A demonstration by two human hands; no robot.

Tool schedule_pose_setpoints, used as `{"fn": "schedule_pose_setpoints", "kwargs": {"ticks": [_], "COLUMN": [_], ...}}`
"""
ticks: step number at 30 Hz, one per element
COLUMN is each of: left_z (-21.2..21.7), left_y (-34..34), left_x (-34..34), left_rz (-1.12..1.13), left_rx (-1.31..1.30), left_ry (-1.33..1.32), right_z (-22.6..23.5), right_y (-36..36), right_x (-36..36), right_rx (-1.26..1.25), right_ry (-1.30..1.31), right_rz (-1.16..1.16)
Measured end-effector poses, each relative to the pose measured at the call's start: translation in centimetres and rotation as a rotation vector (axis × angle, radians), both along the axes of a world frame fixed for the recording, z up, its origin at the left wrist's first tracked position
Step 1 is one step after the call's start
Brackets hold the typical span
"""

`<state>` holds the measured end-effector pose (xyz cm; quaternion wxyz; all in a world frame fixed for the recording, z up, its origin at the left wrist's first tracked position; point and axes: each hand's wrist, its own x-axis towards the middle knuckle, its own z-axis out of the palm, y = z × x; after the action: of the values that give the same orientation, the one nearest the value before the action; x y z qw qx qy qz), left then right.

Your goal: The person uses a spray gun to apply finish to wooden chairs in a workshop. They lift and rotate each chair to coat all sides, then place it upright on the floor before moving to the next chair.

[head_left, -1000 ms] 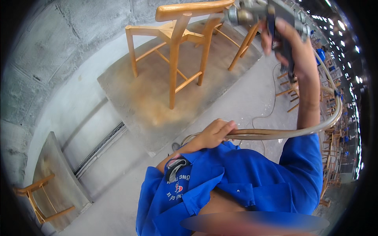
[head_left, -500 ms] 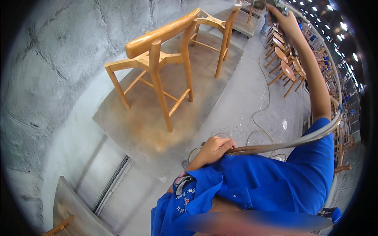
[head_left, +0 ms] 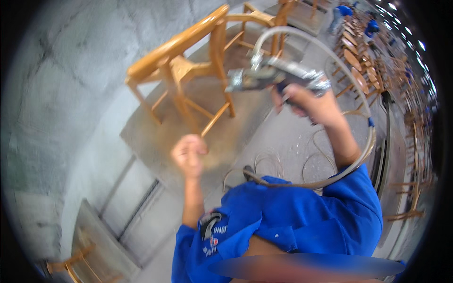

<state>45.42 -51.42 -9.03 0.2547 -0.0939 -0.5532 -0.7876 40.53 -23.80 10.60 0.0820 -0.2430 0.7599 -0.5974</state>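
Metal spray gun (head_left: 273, 75) gripped tight by rt hand (head_left: 309, 101); lt hand (head_left: 188, 153) fisted, empty.

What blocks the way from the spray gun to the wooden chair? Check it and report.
Nothing visible does. The right hand holds the spray gun with its nozzle toward the wooden chair, and only open air lies between them. The hose loops away behind the arm. The left hand is raised below the chair, off that line.

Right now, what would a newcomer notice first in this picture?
The metal spray gun in the right hand, upper middle, with its hose looping to the right. Just beyond it, a bare wooden chair stands on a stained platform. The left hand is raised in a loose fist at centre.
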Motion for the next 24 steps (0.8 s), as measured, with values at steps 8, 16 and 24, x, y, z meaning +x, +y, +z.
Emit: {"fn": "schedule_pose_setpoints", "kwargs": {"ticks": [8, 16, 24], "left_z": [6.8, 6.4, 9.7], "left_y": [-11.6, -9.4, -0.8], "left_x": [-11.9, -5.1, -8.0], "left_rz": [0.474, 0.613, 0.515], "left_rx": [-0.267, -0.569, -0.770], "left_ry": [0.011, -0.128, 0.368], "right_z": [-14.8, -22.1, -21.5], "right_y": [3.5, 7.0, 8.1], "right_x": [2.1, 4.4, 0.0], "right_rx": [0.107, -0.247, -0.321], "right_ry": [-0.378, -0.779, -0.472], "right_rz": [-0.220, -0.410, -0.688]}}
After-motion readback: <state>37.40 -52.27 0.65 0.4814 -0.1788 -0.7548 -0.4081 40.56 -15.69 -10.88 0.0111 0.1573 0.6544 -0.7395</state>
